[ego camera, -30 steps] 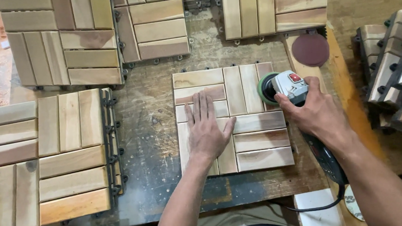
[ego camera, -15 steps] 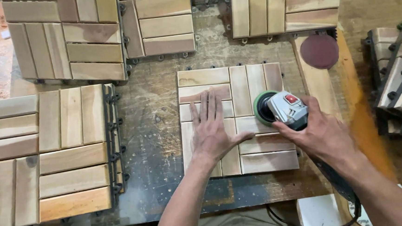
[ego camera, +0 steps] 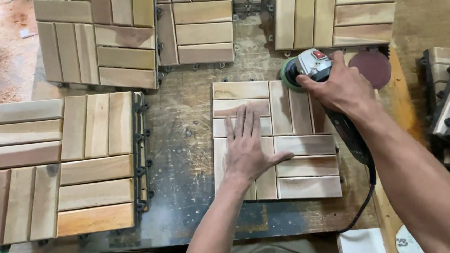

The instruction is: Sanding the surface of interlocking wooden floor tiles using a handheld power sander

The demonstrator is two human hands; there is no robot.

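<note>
Sander's shifted since half a second back: the right hand (ego camera: 339,85), wrapped tight round the power sander (ego camera: 310,68), now has it up at the far right corner of the wooden tile (ego camera: 300,163) instead of mid-tile. Left hand (ego camera: 247,148) stays flat, fingers spread, pinning the tile beneath it.

Even, soft overhead light, faint shadows beside the tiles, sharp focus, slight wide-angle bending at edges.
</note>
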